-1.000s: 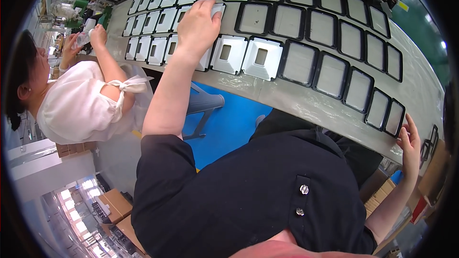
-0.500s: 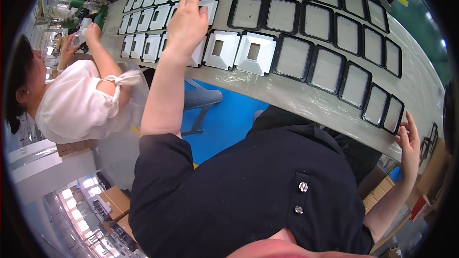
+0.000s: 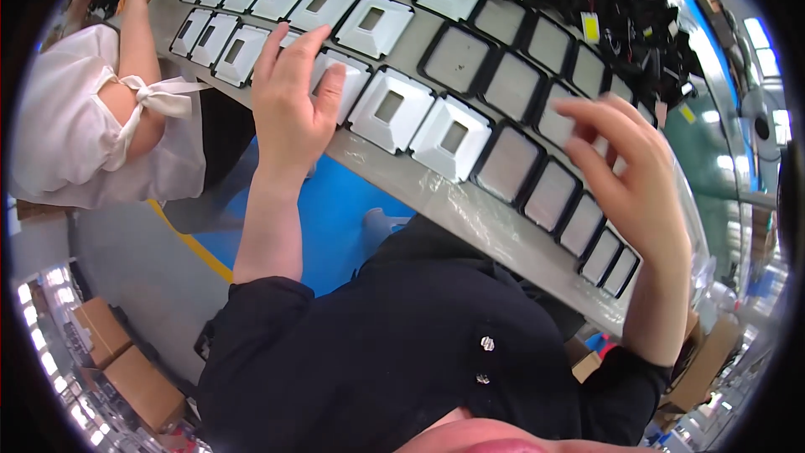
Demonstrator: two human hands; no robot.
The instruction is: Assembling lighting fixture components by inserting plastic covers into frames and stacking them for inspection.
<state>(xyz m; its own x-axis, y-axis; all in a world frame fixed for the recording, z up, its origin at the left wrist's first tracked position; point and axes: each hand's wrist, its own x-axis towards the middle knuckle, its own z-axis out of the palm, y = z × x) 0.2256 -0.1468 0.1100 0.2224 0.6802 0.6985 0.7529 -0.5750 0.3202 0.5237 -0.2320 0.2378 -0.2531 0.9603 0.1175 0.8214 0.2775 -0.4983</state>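
Rows of white housings, each with a small rectangular window, sit in black frames on the table. My left hand (image 3: 295,109) is over the near row, fingers spread, beside a partly covered white housing (image 3: 350,77); whether the fingertips touch it I cannot tell. No object shows in that hand. To its right lie two more white housings, the last one (image 3: 432,149) bordering the uncovered black frames (image 3: 530,178). My right hand (image 3: 625,164), slightly blurred, hovers above those frames with its thumb and fingers apart and nothing visible between them. It hides part of several frames.
A dark tangled pile (image 3: 646,42) with a yellow label covers the table's far right. The table's near edge (image 3: 461,210) runs in front of me. At left, a person in a white top (image 3: 92,138) works beside the table. Cardboard boxes (image 3: 144,386) stand behind on the floor.
The view has turned, shifting the table. My left hand has come back from the middle row to the near row. My right hand has left the table's right end and now hangs over the frames.
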